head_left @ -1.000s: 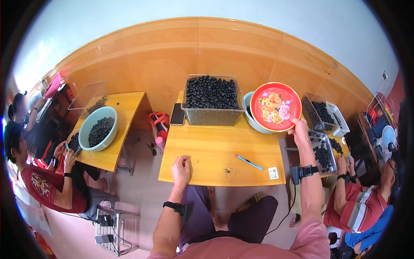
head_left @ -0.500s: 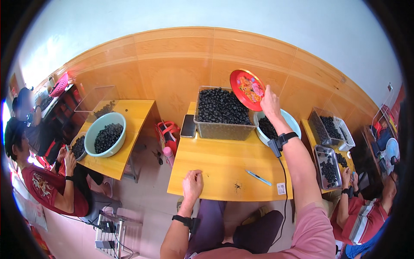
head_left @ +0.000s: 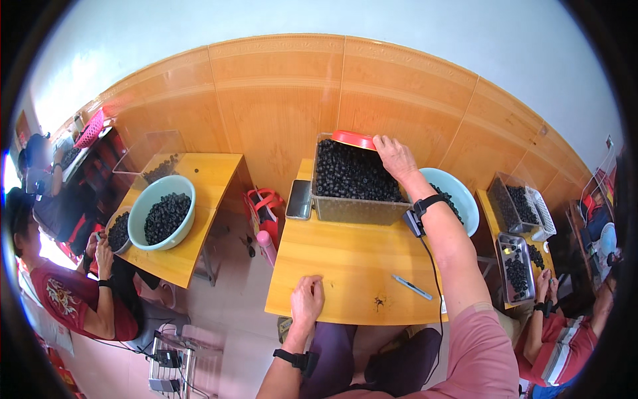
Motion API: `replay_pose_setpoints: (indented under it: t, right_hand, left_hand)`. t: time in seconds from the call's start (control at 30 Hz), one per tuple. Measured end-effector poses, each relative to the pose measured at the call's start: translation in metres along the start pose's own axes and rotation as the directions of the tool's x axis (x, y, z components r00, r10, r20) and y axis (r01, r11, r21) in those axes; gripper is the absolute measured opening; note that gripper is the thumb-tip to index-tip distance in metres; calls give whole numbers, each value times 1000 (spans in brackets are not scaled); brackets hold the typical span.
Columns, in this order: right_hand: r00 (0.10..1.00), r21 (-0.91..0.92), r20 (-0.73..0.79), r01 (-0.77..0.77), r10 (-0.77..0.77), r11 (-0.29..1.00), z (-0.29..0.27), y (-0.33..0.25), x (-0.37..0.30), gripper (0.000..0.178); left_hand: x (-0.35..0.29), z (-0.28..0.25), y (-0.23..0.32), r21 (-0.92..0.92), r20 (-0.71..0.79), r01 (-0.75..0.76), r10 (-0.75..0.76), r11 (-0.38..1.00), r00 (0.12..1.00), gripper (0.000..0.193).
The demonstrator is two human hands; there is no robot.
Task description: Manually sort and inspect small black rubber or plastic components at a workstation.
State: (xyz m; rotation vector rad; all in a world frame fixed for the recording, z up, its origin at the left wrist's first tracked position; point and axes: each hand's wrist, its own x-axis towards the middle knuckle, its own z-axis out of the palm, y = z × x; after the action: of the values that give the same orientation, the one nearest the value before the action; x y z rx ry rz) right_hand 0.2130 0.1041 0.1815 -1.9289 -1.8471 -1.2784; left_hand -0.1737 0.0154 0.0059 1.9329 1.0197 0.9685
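My right hand (head_left: 395, 157) grips a red plate (head_left: 354, 139) by its rim, held edge-on over the far side of a clear bin (head_left: 355, 209) full of small black pieces (head_left: 352, 174). My left hand (head_left: 307, 300) rests in a loose fist on the near edge of the yellow wooden table (head_left: 339, 266), holding nothing. A slim tool (head_left: 411, 287) lies on the table near my right forearm. A pale blue bowl (head_left: 460, 193) with black pieces stands behind my right arm, to the right of the bin.
A dark phone (head_left: 299, 199) lies left of the bin. A second yellow table (head_left: 189, 219) at left carries a pale bowl of black pieces (head_left: 163, 211), with a person in red (head_left: 73, 299) beside it. Metal trays (head_left: 515, 266) and another person sit at right. A red bag (head_left: 264, 203) stands between tables.
My right hand has swung the red plate from above the blue bowl at right leftward and down onto the far side of the bin. My left hand stayed on the table edge.
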Motion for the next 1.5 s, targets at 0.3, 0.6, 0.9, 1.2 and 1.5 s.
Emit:
replay_pose_setpoints:
  t: [0.3,0.6,0.9,1.2,1.5]
  right_hand:
    - [970,249,245,-76,14,966,-40,6,-15,27]
    - [872,134,342,-415,351,900,-37,24,-13,23]
    - [593,212,529,-785,607,582,-37,33,-16,46]
    - [248,401,705,-912,664,-85,-10,26,-60,28]
    - [197,390,741,-905,642,-171,-13,10,-52,31]
  left_hand:
    - [1,-1,-3,10,-14,-9,9,1000,1000,12]
    - [1,1,4,16,-19,-8,8,1000,1000,12]
    - [0,-3,-1,22,-37,-1,1,1000,999,11]
    - [0,5,2,-15,-28,-48,48,999,998,11]
    - [-3,4,1,26,-39,-8,9,1000,999,10]
